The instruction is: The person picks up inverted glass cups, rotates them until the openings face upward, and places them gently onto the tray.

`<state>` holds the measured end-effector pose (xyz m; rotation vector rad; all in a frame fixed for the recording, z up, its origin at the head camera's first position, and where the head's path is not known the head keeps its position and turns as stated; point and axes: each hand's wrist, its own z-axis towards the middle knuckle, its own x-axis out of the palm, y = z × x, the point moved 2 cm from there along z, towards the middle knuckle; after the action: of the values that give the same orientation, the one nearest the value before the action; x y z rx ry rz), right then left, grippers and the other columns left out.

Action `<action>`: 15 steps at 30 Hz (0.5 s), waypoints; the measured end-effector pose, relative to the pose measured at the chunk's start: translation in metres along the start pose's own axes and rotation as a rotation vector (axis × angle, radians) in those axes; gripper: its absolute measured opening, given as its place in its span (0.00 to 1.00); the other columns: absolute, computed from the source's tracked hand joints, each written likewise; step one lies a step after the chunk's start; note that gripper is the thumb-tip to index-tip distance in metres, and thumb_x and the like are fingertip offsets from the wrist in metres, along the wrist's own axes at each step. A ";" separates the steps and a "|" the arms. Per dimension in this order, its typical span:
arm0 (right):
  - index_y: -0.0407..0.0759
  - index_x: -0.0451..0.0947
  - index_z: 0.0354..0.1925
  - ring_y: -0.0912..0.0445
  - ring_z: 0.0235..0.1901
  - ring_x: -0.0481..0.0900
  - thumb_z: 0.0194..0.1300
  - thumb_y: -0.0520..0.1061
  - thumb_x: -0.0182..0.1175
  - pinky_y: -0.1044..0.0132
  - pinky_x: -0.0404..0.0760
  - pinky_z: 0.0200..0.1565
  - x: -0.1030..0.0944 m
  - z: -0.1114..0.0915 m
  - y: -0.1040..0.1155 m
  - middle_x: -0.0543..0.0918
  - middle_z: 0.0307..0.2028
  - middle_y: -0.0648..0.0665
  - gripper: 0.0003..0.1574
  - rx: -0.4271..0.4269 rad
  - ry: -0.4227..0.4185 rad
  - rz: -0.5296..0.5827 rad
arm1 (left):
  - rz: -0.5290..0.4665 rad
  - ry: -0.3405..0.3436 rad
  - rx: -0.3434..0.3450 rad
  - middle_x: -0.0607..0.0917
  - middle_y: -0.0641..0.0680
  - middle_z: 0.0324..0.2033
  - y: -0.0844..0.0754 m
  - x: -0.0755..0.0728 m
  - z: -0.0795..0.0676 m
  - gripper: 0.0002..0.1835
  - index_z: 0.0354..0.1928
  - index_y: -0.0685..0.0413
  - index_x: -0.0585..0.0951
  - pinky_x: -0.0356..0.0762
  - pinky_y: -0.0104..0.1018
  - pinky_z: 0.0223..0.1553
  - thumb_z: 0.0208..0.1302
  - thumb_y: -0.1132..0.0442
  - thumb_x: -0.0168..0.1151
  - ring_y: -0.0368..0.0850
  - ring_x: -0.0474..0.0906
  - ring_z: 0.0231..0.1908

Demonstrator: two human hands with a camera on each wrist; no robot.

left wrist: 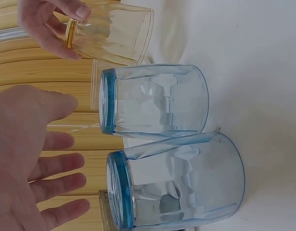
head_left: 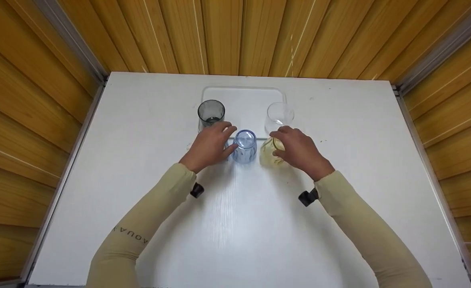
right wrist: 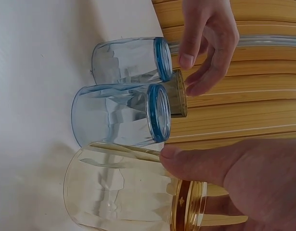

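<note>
Two blue glasses stand upside down side by side on the white table. One blue glass (head_left: 245,154) shows fully in the head view; the other (left wrist: 186,180) is mostly hidden there behind my left hand (head_left: 209,147). That hand hovers by their bases with its fingers spread, holding nothing; the left wrist view shows it apart from the glass. To the right, an upside-down yellow glass (head_left: 266,154) has its base between the thumb and fingers of my right hand (head_left: 297,148). In the right wrist view my right thumb (right wrist: 186,161) lies along its side.
A white tray (head_left: 243,94) lies farther back on the table (head_left: 147,108). On its left side is a dark grey glass (head_left: 211,110), on its right a clear glass (head_left: 280,112); both have their mouths up. Wood-patterned walls (head_left: 243,36) enclose the table's back and sides.
</note>
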<state>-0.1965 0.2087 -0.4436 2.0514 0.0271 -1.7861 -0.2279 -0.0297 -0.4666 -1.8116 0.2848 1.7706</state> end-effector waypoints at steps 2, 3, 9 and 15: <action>0.44 0.75 0.60 0.41 0.54 0.77 0.57 0.45 0.70 0.45 0.79 0.52 0.000 0.000 0.000 0.77 0.58 0.38 0.33 -0.003 -0.004 0.006 | -0.007 -0.005 0.000 0.75 0.54 0.62 -0.001 0.000 0.000 0.29 0.64 0.49 0.72 0.70 0.50 0.64 0.65 0.44 0.60 0.50 0.71 0.63; 0.44 0.75 0.60 0.41 0.54 0.77 0.57 0.45 0.70 0.45 0.79 0.52 0.000 0.000 0.000 0.77 0.58 0.38 0.33 -0.003 -0.006 0.013 | -0.009 -0.009 0.004 0.75 0.54 0.63 -0.001 0.000 0.000 0.30 0.64 0.49 0.72 0.70 0.50 0.64 0.65 0.44 0.60 0.50 0.71 0.63; 0.44 0.74 0.61 0.41 0.55 0.77 0.57 0.45 0.70 0.45 0.79 0.52 -0.003 -0.003 -0.001 0.76 0.59 0.38 0.34 0.010 -0.022 0.033 | -0.027 -0.027 0.029 0.74 0.54 0.63 -0.004 0.001 0.000 0.33 0.64 0.49 0.72 0.69 0.50 0.65 0.62 0.39 0.60 0.50 0.71 0.64; 0.45 0.72 0.63 0.40 0.58 0.75 0.59 0.47 0.69 0.44 0.77 0.55 -0.008 -0.005 0.001 0.74 0.61 0.38 0.35 0.027 -0.012 0.042 | -0.037 -0.040 0.038 0.74 0.52 0.63 -0.008 0.003 0.001 0.34 0.64 0.47 0.72 0.69 0.50 0.65 0.61 0.37 0.60 0.49 0.70 0.64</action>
<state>-0.1927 0.2115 -0.4355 2.0449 -0.0429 -1.7825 -0.2245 -0.0221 -0.4675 -1.7423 0.2650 1.7620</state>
